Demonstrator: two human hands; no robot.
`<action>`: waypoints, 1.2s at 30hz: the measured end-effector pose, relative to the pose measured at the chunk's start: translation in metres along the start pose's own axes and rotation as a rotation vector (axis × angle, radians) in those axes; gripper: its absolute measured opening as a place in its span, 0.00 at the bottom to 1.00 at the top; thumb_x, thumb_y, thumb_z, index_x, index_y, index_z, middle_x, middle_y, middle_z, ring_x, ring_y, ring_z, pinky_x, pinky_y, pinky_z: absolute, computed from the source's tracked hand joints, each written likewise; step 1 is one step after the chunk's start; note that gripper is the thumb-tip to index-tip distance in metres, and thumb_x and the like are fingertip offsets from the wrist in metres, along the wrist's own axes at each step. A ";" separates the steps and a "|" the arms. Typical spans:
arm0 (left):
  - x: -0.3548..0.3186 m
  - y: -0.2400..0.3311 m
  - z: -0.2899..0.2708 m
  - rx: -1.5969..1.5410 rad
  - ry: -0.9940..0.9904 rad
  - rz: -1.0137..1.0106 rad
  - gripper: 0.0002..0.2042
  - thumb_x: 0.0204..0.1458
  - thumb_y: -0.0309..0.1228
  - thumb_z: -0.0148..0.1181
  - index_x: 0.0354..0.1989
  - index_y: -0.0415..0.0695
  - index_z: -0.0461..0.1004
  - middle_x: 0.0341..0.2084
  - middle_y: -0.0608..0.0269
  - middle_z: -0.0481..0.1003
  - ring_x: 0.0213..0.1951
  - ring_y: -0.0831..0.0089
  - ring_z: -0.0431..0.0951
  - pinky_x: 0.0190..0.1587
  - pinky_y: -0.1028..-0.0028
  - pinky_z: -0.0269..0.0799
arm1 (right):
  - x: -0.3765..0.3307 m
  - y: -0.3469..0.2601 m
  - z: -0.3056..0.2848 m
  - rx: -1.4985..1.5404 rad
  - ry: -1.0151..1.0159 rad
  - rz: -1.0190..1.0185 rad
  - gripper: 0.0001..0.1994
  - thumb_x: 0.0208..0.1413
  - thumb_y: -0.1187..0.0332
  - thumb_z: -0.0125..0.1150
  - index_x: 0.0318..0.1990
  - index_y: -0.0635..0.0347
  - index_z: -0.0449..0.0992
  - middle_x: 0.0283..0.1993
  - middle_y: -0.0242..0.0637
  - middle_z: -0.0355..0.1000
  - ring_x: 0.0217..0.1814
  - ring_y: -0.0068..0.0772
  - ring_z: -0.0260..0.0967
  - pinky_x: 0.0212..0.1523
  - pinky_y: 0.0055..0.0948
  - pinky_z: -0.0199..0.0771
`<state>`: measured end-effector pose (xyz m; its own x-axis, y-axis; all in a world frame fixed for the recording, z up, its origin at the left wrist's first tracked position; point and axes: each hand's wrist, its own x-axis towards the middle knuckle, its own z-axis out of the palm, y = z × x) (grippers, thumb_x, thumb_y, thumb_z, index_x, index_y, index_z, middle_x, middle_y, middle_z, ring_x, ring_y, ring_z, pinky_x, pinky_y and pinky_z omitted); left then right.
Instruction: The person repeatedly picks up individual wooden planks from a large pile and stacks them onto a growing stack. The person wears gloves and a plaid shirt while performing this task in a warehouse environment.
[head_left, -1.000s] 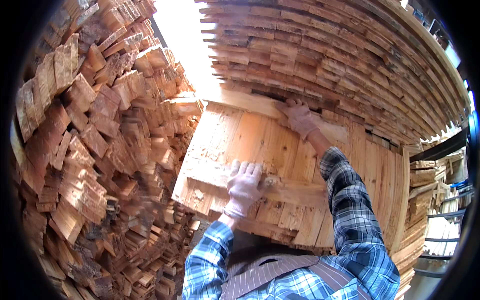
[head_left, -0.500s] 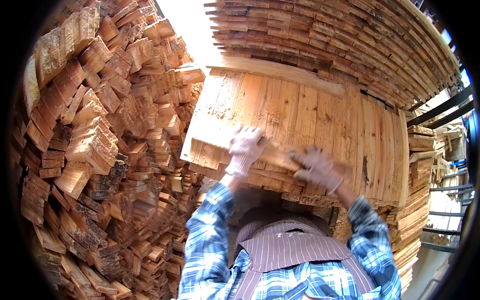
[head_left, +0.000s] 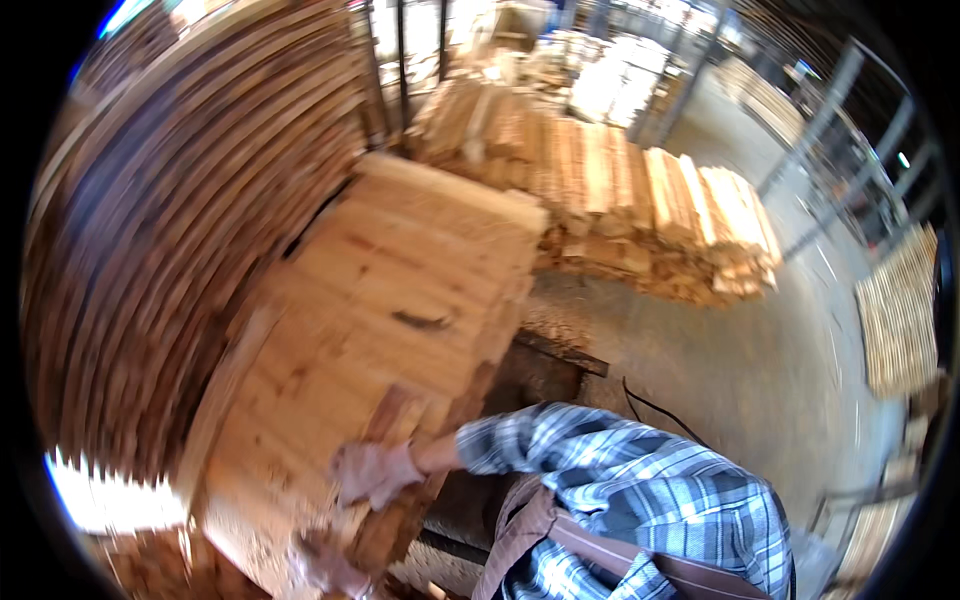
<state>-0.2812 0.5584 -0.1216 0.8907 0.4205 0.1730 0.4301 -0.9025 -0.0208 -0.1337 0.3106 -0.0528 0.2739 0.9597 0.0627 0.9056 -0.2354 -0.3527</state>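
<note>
At the near end of the plank table point(head_left: 345, 345), the left hand point(head_left: 325, 568), gloved, rests low on the boards; blur leaves me unable to tell whether its fingers grip anything. Slightly farther along the table, the right glove point(head_left: 375, 476) bears down near its right edge, fingers bent, their hold also unclear. Just past it on the table lies a reddish patch of wood point(head_left: 398, 411), perhaps a loose piece. A rough edge or the dark gouge point(head_left: 420, 321) mid-table could snag a glove or drive in a splinter. Left of the table rises a tall stack of wood point(head_left: 190, 250); if knocked by an arm, pieces might slide onto the hands. A black cable point(head_left: 662, 411) right of the table could trip a foot. Beyond its far end sit piled boards point(head_left: 600, 175). No brand, label or writing is readable anywhere.
</note>
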 end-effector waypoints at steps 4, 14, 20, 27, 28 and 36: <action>0.012 0.057 -0.047 -0.428 0.195 -0.155 0.23 0.56 0.39 0.61 0.59 0.43 0.72 0.45 0.55 0.79 0.43 0.62 0.79 0.45 0.67 0.75 | 0.001 0.000 0.009 0.040 0.139 0.011 0.19 0.34 0.56 0.65 0.37 0.52 0.75 0.34 0.41 0.68 0.42 0.49 0.68 0.43 0.48 0.68; -0.014 0.270 -0.100 -0.870 0.153 0.269 0.22 0.53 0.30 0.60 0.57 0.36 0.72 0.47 0.52 0.77 0.52 0.61 0.75 0.58 0.64 0.68 | -0.312 0.054 -0.058 0.613 0.322 0.633 0.37 0.47 0.53 0.58 0.68 0.51 0.63 0.63 0.48 0.68 0.60 0.47 0.69 0.56 0.39 0.72; -0.065 0.493 -0.097 -1.268 -0.610 0.521 0.24 0.50 0.21 0.59 0.59 0.33 0.68 0.51 0.50 0.74 0.58 0.61 0.71 0.64 0.63 0.63 | -0.565 0.193 0.011 0.489 0.672 1.485 0.43 0.50 0.52 0.65 0.71 0.61 0.55 0.56 0.54 0.73 0.53 0.46 0.75 0.54 0.39 0.74; -0.104 0.808 -0.018 -1.394 -1.150 0.562 0.36 0.48 0.16 0.64 0.68 0.35 0.57 0.66 0.48 0.62 0.65 0.60 0.64 0.67 0.65 0.59 | -0.762 0.330 -0.045 0.319 1.122 1.917 0.47 0.49 0.60 0.70 0.72 0.63 0.47 0.25 0.35 0.71 0.17 0.20 0.61 0.14 0.24 0.66; -0.105 0.851 -0.009 -1.286 -1.106 0.641 0.36 0.49 0.18 0.65 0.68 0.36 0.57 0.66 0.48 0.62 0.65 0.61 0.64 0.67 0.65 0.59 | -0.784 0.347 -0.047 0.310 1.059 1.974 0.48 0.48 0.58 0.71 0.72 0.63 0.48 0.27 0.36 0.70 0.20 0.22 0.62 0.17 0.25 0.67; -0.089 1.025 0.067 -0.647 -0.566 1.087 0.30 0.48 0.32 0.67 0.61 0.39 0.67 0.53 0.42 0.72 0.52 0.49 0.74 0.51 0.59 0.72 | -0.821 0.412 -0.061 0.278 0.731 2.149 0.39 0.33 0.60 0.69 0.55 0.71 0.61 0.38 0.43 0.72 0.37 0.44 0.73 0.34 0.39 0.76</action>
<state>0.0903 -0.3974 -0.2242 0.7359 -0.6746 -0.0581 -0.5164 -0.6146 0.5963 0.0343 -0.5834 -0.1931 0.5437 -0.7968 -0.2636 -0.8087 -0.4133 -0.4187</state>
